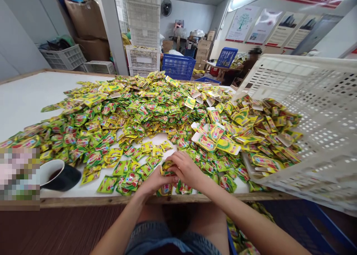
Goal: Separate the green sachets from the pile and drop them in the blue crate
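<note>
My left hand (158, 181) is closed around a small yellow carton (166, 189) close to the table's front edge. Over the carton's upper end, my right hand (185, 169) curls with its fingers pressed on a yellow packet (166, 165), partly hidden by the fingers. Green and yellow packets (131, 178) lie loose on the white tabletop left of my hands, and a large heap of them (156, 106) rises behind. Several flat-sided yellow cartons (205, 141), some with open white flaps, rest on the packets to the right.
A white crate (320, 98) lies tipped on the right, with cartons (267, 136) spilling from it. A dark cup (67, 177) of brown liquid leans at the left front. Blue crate (178, 66) and stacked white crates (143, 57) stand behind; a person (248, 63) sits farther back.
</note>
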The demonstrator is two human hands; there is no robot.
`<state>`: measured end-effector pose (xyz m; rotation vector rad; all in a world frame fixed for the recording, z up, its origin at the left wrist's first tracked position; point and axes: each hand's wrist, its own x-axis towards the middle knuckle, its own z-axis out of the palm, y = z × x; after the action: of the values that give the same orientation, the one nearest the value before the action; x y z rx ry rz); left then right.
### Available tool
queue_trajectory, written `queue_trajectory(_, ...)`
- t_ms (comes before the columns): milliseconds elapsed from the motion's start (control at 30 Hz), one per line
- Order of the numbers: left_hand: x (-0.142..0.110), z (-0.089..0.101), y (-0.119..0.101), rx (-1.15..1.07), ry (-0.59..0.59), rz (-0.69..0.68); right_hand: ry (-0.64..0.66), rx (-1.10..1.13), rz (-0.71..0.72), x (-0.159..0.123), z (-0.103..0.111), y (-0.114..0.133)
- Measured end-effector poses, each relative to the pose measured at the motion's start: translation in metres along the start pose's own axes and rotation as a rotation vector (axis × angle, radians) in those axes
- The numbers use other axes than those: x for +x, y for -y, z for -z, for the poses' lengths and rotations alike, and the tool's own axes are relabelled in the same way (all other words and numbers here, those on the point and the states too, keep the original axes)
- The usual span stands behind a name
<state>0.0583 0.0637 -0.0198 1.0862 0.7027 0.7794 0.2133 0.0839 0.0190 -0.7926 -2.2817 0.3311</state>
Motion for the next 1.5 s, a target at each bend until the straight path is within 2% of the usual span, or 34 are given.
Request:
queue_trajectory(133,0.006,0.004,0.010,0.119,0.012,-0.048,-0.043,0.032,-0.104,-0.006,0.008,0.002)
queue_trajectory(333,0.005,0.005,0.017,0.290,-0.071,-0.219,0.152,-0.150,-0.136,-0.013,0.004,0.006)
queue_trajectory(533,-0.007,0.005,0.016,0.330,-0.228,-0.204,0.001,-0.077,-0.238,-0.021,-0.002,0.014)
queue_trajectory(600,-0.009,0.005,0.019,0.321,-0.241,-0.197,0.073,-0.091,-0.253,-0.022,-0.004,0.015)
queue_trajectory(767,-0.006,0.008,0.029,0.218,-0.261,-0.133,0.410,-0.191,-0.302,-0.010,-0.008,0.015)
queue_trajectory(833,-0.006,0.010,0.032,0.225,-0.264,-0.149,0.463,-0.189,-0.323,-0.008,-0.010,0.014)
queue_trajectory(900,-0.007,0.013,0.033,0.239,-0.274,-0.147,0.368,-0.074,-0.361,-0.011,-0.014,0.011)
queue_trajectory(1000,-0.012,0.014,0.034,0.278,-0.286,-0.127,0.043,0.282,-0.487,-0.025,-0.023,0.006)
queue_trajectory(1100,-0.020,0.011,0.033,0.295,-0.376,-0.144,-0.105,0.522,-0.533,-0.041,-0.033,0.004)
queue_trajectory(1200,-0.033,0.009,0.032,0.293,-0.465,-0.236,-0.184,0.548,-0.538,-0.049,-0.041,0.005)
queue_trajectory(1333,-0.046,0.015,0.029,0.563,-0.440,-0.259,-0.172,0.434,-0.493,-0.049,-0.046,0.008)
queue_trajectory(1433,-0.044,0.020,0.026,0.665,-0.472,-0.280,-0.163,0.388,-0.438,-0.045,-0.048,0.012)
queue_trajectory(1500,-0.038,0.022,0.026,0.608,-0.485,-0.296,-0.212,0.390,-0.417,-0.042,-0.050,0.013)
